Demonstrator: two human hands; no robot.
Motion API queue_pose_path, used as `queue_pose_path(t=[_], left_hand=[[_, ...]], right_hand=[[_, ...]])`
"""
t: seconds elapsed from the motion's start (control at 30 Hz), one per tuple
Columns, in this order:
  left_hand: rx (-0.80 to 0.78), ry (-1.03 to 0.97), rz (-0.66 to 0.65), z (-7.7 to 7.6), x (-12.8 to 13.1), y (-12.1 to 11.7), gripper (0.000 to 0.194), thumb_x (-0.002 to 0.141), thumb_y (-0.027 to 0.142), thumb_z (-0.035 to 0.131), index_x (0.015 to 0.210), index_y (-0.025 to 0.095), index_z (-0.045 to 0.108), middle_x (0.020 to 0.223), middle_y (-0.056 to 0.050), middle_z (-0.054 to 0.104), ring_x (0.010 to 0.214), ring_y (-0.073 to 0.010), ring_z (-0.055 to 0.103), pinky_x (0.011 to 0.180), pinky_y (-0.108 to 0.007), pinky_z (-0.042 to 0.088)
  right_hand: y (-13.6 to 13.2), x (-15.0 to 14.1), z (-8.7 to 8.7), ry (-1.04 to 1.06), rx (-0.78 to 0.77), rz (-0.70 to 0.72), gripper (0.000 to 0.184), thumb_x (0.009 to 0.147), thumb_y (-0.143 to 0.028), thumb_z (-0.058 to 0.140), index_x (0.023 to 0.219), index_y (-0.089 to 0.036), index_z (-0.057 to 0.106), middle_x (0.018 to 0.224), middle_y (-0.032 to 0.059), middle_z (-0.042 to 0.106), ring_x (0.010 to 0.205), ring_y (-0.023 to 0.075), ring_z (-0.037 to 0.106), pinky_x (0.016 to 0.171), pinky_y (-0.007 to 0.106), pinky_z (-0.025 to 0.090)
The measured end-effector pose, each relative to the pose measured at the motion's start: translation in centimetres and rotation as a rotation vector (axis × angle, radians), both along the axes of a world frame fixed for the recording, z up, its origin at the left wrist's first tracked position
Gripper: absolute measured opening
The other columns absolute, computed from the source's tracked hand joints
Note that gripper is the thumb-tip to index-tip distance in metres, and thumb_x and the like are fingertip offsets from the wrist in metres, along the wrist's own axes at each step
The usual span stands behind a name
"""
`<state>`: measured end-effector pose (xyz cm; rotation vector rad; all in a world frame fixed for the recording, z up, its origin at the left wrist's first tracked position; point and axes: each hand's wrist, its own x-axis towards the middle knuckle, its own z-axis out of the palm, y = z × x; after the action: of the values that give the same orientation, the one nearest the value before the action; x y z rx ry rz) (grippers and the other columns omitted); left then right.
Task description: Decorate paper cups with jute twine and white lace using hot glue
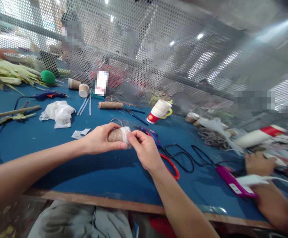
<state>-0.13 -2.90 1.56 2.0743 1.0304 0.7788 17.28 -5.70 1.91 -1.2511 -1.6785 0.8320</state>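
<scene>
My left hand (98,138) is wrapped round a small cup covered in brown twine (116,135), held on its side above the blue table (89,172). My right hand (144,148) pinches the strip of white lace (125,132) at the cup's rim, fingers pressed together. A loose loop of twine rises from the cup's top. A blue glue gun (152,134) lies just behind my right hand.
A stack of paper cups (159,110), a twine spool (110,105), white lace cloth (59,113), another glue gun (48,96), black cords (183,158) and a red ring (170,165) lie about. A co-worker's hands (258,163) work at the right. Mesh screen behind.
</scene>
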Motion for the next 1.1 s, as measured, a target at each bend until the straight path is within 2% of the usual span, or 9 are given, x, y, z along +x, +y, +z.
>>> queue_pose_path(t=[0.13,0.3,0.47,0.57,0.7,0.77,0.9,1.0,1.1], left_hand=[[-0.012,-0.022,0.031,0.1,0.1,-0.2,0.057,0.070,0.055,0.058,0.109,0.012,0.053,0.090,-0.006,0.062,0.076,-0.0185,0.057,0.067,-0.029,0.045],[-0.073,-0.069,0.025,0.1,0.1,-0.3,0.052,0.070,0.051,0.059,0.105,0.014,0.054,0.086,-0.004,0.062,0.072,-0.0163,0.056,0.064,-0.027,0.045],[-0.155,-0.131,0.021,0.2,0.1,0.0,0.056,0.069,0.054,0.059,0.107,0.013,0.054,0.090,-0.005,0.063,0.076,-0.0175,0.057,0.065,-0.027,0.045],[-0.248,-0.165,0.012,0.3,0.1,0.1,0.053,0.070,0.055,0.056,0.103,0.013,0.056,0.094,-0.007,0.063,0.080,-0.0190,0.057,0.065,-0.027,0.044],[-0.372,-0.205,0.001,0.4,0.2,0.0,0.052,0.072,0.056,0.053,0.099,0.011,0.057,0.091,-0.008,0.063,0.079,-0.0190,0.057,0.064,-0.027,0.043],[-0.398,-0.227,-0.005,0.4,0.3,-0.1,0.054,0.072,0.057,0.052,0.099,0.010,0.056,0.091,-0.008,0.063,0.078,-0.0183,0.056,0.062,-0.026,0.042],[-0.415,-0.249,-0.011,0.1,0.3,0.0,0.056,0.073,0.059,0.050,0.099,0.009,0.055,0.088,-0.007,0.061,0.074,-0.0163,0.053,0.061,-0.026,0.040],[-0.421,-0.266,0.001,-0.1,0.3,0.2,0.057,0.073,0.060,0.050,0.098,0.009,0.055,0.086,-0.006,0.059,0.071,-0.0148,0.051,0.060,-0.025,0.038],[-0.437,-0.294,0.024,-0.1,0.3,0.3,0.058,0.072,0.062,0.050,0.096,0.009,0.055,0.084,-0.006,0.058,0.069,-0.0142,0.050,0.058,-0.025,0.037]], right_hand=[[0.0,0.0,-0.1,0.050,-0.039,0.019,0.038,0.077,-0.053,0.054,0.064,-0.018,0.051,0.055,-0.0037,0.043,0.052,0.0096,0.037,0.050,0.024,0.031],[0.3,0.1,-0.3,0.168,-0.066,0.060,0.047,0.080,-0.062,0.044,0.070,-0.017,0.054,0.062,0.0004,0.052,0.058,0.0119,0.046,0.056,0.026,0.039],[0.8,0.4,-0.2,0.281,0.069,-0.149,0.028,0.074,-0.046,0.062,0.078,-0.019,0.058,0.067,-0.0001,0.059,0.063,0.0123,0.053,0.064,0.027,0.044],[1.1,0.9,0.1,0.326,0.147,-0.223,0.023,0.075,-0.041,0.062,0.079,-0.019,0.060,0.055,-0.0033,0.054,0.055,0.0116,0.051,0.063,0.028,0.045],[1.3,1.3,0.4,0.309,0.126,-0.242,0.035,0.081,-0.047,0.053,0.059,-0.019,0.056,0.036,-0.0061,0.037,0.045,0.0120,0.048,0.055,0.028,0.043],[1.2,1.3,0.4,0.285,0.125,-0.229,0.032,0.080,-0.044,0.055,0.061,-0.019,0.056,0.042,-0.0044,0.045,0.050,0.0122,0.051,0.059,0.028,0.045],[1.0,1.1,0.5,0.218,0.153,-0.187,0.018,0.075,-0.036,0.063,0.078,-0.019,0.060,0.064,-0.0015,0.059,0.061,0.0121,0.055,0.064,0.028,0.045],[0.9,1.2,0.5,0.203,0.172,-0.185,0.020,0.076,-0.039,0.061,0.074,-0.019,0.058,0.058,-0.0025,0.055,0.057,0.0121,0.053,0.063,0.028,0.045],[0.9,1.3,0.5,0.202,0.190,-0.207,0.035,0.082,-0.048,0.052,0.060,-0.020,0.053,0.047,-0.0032,0.047,0.053,0.0128,0.051,0.060,0.028,0.044]])
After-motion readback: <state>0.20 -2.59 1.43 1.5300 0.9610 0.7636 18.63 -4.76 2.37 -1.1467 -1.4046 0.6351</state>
